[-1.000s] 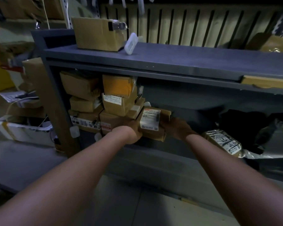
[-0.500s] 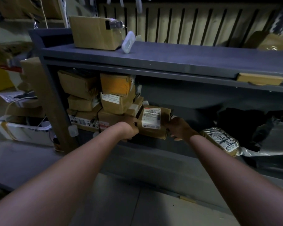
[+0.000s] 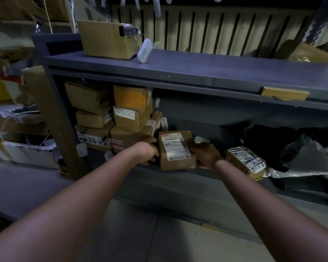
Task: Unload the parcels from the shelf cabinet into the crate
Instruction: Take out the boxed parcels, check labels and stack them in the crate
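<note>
Parcel (image 3: pixel 175 150) drawn forward, left hand (image 3: pixel 146 151), right hand (image 3: pixel 206 155) gripping

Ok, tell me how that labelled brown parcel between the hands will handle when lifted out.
The labelled brown parcel shows a boxy shape between the left hand and right hand, so it is probably stiff. Its wrapping looks smooth and taped, so it may slip. Two hands on it hint at some weight, uncertainly.

A slatted wall (image 3: pixel 225 29) ran across the back, pale with dark gaps, and small white tags (image 3: pixel 156 6) hung before its top edge. At the left a white bin (image 3: pixel 17 155) sat low, a thin white cable (image 3: pixel 14 118) looping above it. Pale floor tiles (image 3: pixel 159 233) lay below.
</note>
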`<state>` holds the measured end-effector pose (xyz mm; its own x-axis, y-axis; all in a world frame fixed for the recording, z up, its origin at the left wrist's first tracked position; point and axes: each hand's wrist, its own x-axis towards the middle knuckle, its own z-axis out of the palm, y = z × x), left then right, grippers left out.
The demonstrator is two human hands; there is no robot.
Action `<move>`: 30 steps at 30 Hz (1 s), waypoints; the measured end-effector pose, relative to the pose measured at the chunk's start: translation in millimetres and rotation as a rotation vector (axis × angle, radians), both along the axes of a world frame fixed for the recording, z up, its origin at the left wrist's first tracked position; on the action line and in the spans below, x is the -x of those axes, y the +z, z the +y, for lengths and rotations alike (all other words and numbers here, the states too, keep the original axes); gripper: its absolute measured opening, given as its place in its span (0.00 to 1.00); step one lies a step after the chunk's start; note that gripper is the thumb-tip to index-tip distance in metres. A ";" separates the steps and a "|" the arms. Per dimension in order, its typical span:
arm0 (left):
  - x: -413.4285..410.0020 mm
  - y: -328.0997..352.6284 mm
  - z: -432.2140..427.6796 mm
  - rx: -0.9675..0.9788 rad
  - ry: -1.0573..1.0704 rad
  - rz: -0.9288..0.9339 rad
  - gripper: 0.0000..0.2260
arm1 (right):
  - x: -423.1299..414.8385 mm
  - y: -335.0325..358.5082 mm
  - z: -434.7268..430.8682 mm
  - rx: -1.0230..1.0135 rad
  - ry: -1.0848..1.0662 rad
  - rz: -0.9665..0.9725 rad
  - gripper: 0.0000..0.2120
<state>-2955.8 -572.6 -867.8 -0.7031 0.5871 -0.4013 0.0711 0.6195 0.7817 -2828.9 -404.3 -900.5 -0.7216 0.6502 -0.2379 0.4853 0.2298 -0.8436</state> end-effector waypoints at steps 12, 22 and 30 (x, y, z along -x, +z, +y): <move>-67.1 6.3 -75.7 -0.269 0.051 -0.093 0.11 | -72.1 -2.1 -74.4 0.129 -0.111 0.197 0.05; -133.5 10.6 -144.3 -0.376 0.040 -0.208 0.13 | -150.2 11.5 -143.1 0.064 -0.116 0.388 0.09; -154.6 -2.7 -179.8 -0.413 0.025 -0.211 0.12 | -181.1 0.3 -187.1 0.062 -0.137 0.483 0.09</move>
<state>-2801.2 -752.4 -870.5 -0.6473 0.7116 -0.2732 -0.1271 0.2527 0.9592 -2647.9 -591.4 -900.2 -0.6677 0.7419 0.0615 0.0580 0.1341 -0.9893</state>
